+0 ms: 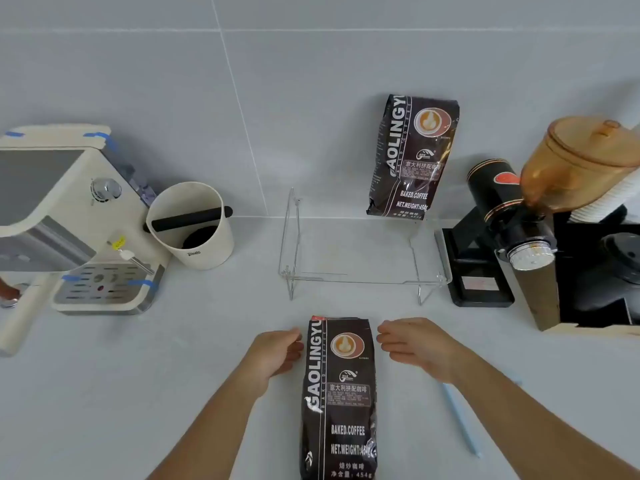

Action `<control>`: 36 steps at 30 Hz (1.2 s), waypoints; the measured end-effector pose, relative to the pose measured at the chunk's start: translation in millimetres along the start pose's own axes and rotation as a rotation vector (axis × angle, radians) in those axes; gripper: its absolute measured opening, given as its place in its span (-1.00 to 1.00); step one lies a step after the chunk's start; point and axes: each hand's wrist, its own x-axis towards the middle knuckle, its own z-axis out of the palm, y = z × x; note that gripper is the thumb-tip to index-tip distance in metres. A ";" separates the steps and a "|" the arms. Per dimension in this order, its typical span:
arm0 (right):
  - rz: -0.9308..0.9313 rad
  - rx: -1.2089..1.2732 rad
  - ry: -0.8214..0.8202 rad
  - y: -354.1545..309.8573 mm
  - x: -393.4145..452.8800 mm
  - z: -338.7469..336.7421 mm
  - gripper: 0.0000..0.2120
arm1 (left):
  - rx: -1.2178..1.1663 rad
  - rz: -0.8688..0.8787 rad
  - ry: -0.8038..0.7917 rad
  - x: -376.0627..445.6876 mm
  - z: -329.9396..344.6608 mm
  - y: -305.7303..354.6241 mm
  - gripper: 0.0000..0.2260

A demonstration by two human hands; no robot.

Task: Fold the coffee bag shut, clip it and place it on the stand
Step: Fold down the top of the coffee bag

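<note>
A dark coffee bag (pixel 339 396) lies flat on the white counter in front of me, its top end pointing away. My left hand (pixel 277 351) hovers just left of the bag's top, fingers apart, holding nothing. My right hand (pixel 415 344) hovers just right of the top, also open. A pale blue clip (pixel 462 420) lies on the counter under my right forearm. The clear acrylic stand (pixel 363 282) sits behind the bag, and a second coffee bag (pixel 412 157) stands upright on its back right part against the wall.
A cream espresso machine (pixel 65 216) stands at the left with a cream knock box (pixel 194 226) beside it. A black grinder (pixel 502 230) with an amber hopper and a black box with cups fill the right side. The tiled wall is behind.
</note>
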 end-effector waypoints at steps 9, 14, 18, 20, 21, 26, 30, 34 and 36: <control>0.020 0.007 0.068 6.0 31.2 23.9 -0.70 | -0.039 -0.002 -0.064 11.1 18.5 8.1 -0.58; -0.020 0.026 0.075 3.0 34.8 31.6 -0.67 | -0.088 -0.002 -0.052 12.6 22.7 14.6 -0.66; -0.057 0.034 0.088 1.7 31.3 36.3 -0.73 | -0.140 0.000 -0.062 2.3 24.2 20.5 -0.67; -0.068 0.047 0.092 0.6 25.0 37.9 -0.75 | -0.170 0.000 -0.073 -7.2 22.0 23.7 -0.67; -0.076 0.056 0.090 0.3 20.0 38.6 -0.77 | -0.183 0.005 -0.080 -13.1 20.0 24.9 -0.67; -0.121 0.095 0.074 -2.4 -10.8 40.6 -0.84 | -0.216 0.060 -0.086 -47.2 12.4 30.0 -0.73; -0.180 0.096 0.076 0.7 -34.5 45.5 -0.79 | -0.226 0.115 -0.065 -72.6 9.4 30.7 -0.80; -0.215 0.102 0.099 8.2 -57.6 49.3 -0.75 | -0.266 0.156 -0.048 -96.1 8.8 27.2 -0.79; -0.238 0.116 0.114 10.6 -70.0 50.6 -0.74 | -0.279 0.184 -0.042 -108.3 10.4 25.5 -0.78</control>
